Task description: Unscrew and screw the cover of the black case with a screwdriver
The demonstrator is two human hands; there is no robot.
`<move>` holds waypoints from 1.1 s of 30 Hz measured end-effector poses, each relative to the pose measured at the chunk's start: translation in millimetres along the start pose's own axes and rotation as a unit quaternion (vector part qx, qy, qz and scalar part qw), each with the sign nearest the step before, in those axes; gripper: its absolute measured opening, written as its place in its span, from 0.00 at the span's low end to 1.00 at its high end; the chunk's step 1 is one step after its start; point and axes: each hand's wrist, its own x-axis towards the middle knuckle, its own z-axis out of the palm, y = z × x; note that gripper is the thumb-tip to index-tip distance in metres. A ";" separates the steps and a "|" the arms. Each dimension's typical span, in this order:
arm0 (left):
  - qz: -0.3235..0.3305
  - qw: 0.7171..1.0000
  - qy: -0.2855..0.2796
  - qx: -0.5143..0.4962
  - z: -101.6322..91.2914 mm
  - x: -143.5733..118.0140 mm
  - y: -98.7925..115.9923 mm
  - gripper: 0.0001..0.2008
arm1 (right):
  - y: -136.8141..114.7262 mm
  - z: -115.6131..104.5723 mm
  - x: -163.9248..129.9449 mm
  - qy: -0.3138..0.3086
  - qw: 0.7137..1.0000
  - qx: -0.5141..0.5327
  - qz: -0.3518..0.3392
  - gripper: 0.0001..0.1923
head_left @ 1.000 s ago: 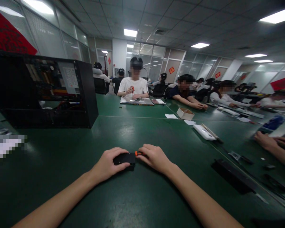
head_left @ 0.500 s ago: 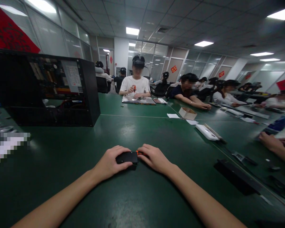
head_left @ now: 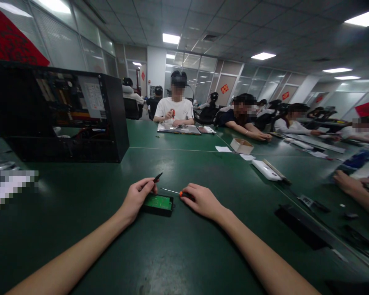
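My left hand [head_left: 139, 196] pinches a thin black cover [head_left: 158, 177], tilted up on its edge. Just below it, on the green table, lies a black plastic case [head_left: 163, 211], uncovered on top, with a green circuit board [head_left: 157, 201] inside. The hand hides the case's left end. My right hand [head_left: 200, 199] is wrapped round a screwdriver [head_left: 181, 194] with an orange and dark handle. Its thin metal shaft points left, past the case's far right corner and apart from it.
A black computer tower [head_left: 115, 119] with its side exposed stands at left. Ahead, a person [head_left: 175, 108] holds a screwdriver over a flat panel. An open cardboard box [head_left: 241, 146], a white device [head_left: 266, 170] and a long black part [head_left: 303, 226] lie to the right, near another person's hands [head_left: 350, 183].
My left hand has lifted the cover off the case and tilted it, baring the green board. My right hand has drawn slightly right, and the screwdriver's shaft now shows.
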 end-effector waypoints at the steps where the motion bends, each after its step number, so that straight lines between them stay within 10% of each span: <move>1: -0.008 0.999 -0.004 -0.032 0.2 0.5 1.0 0.27 | -1.4 0.7 0.0 -0.001 1.000 -0.002 0.003 0.09; 23: -0.134 0.939 0.032 -0.314 -3.6 5.3 8.6 0.28 | -83.1 15.2 5.7 0.046 0.993 0.098 -0.053 0.28; 29: -0.124 0.952 0.018 -0.279 -3.7 4.6 4.2 0.26 | -24.2 -32.6 -2.6 0.160 0.980 0.108 0.043 0.24; 33: -0.118 0.959 -0.010 -0.259 -2.5 3.4 1.1 0.26 | 58.8 -77.6 -27.3 0.191 0.941 -0.099 0.261 0.25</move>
